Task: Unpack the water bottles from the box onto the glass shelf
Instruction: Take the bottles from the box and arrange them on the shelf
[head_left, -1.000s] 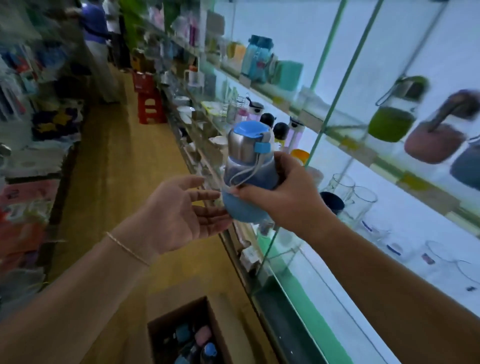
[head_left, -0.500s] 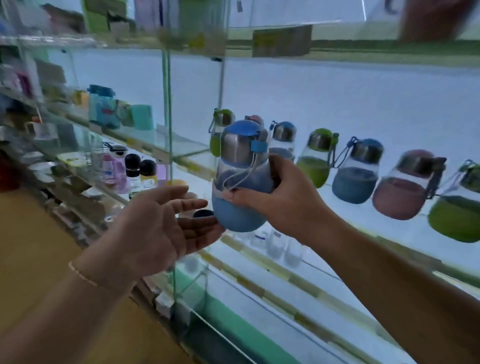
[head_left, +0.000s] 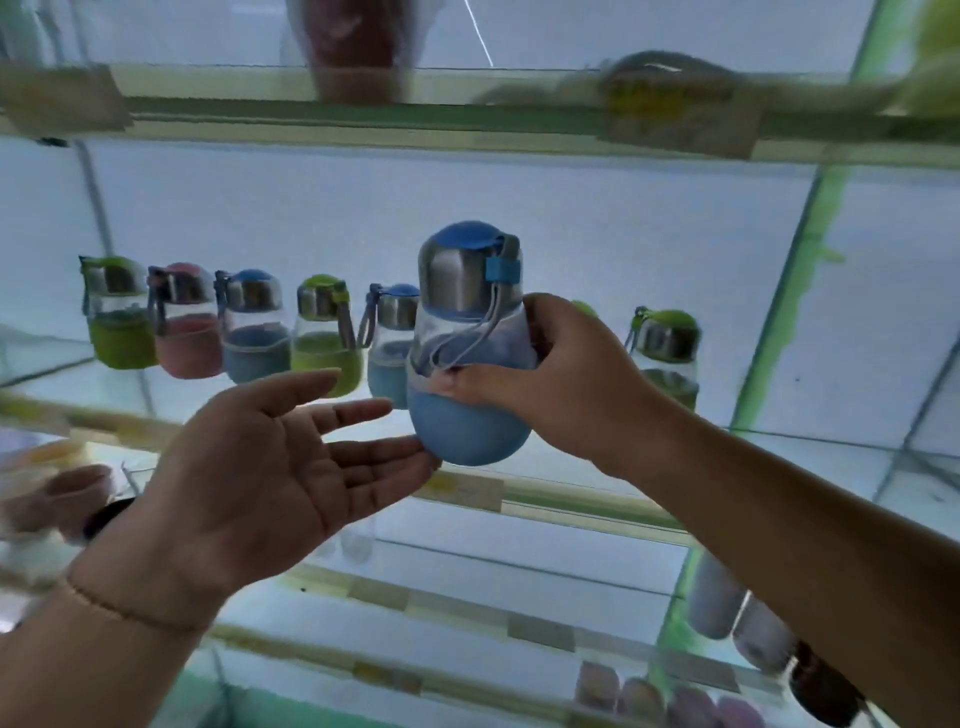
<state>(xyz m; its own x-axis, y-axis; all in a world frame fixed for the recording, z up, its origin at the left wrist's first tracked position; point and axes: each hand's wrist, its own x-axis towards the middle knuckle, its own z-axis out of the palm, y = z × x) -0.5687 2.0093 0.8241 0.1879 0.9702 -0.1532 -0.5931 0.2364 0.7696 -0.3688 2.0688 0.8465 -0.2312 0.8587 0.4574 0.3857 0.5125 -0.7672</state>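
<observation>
The glass shelf (head_left: 597, 512) runs across behind both grips, its front edge just below them. A row of bottles (head_left: 254, 332) stands upright on it beyond the left grip, in green, pink and blue sleeves. One more green bottle (head_left: 665, 353) stands past the right grip. A bit of green shows right behind that grip, but I cannot tell whether it is another bottle in the gap.

The right grip (head_left: 561, 384) is wrapped round the waist of the blue bottle (head_left: 467, 426), thumb in front and fingers behind. It holds the bottle upright in the air in front of the row, not yet on the glass. The left grip (head_left: 270, 467) lies flat, palm up, holding nothing, and its fingertips (head_left: 415, 460) touch the bottom of the sleeve. The box is out of view.

The step in hand looks like setting this bottle into the row. To do it well:
- Carry it forward over the shelf edge and keep it level.
- Aim for the space just behind the right grip, once that spot proves free.
- Lower the base flat onto the glass, gently.
- Keep clear of the blue neighbour on the left-grip side.

The strap (head_left: 457, 345) hangs loose under the thumb and could snag a neighbour's cap, so keep it tucked. Let go only when the base sits square.
</observation>
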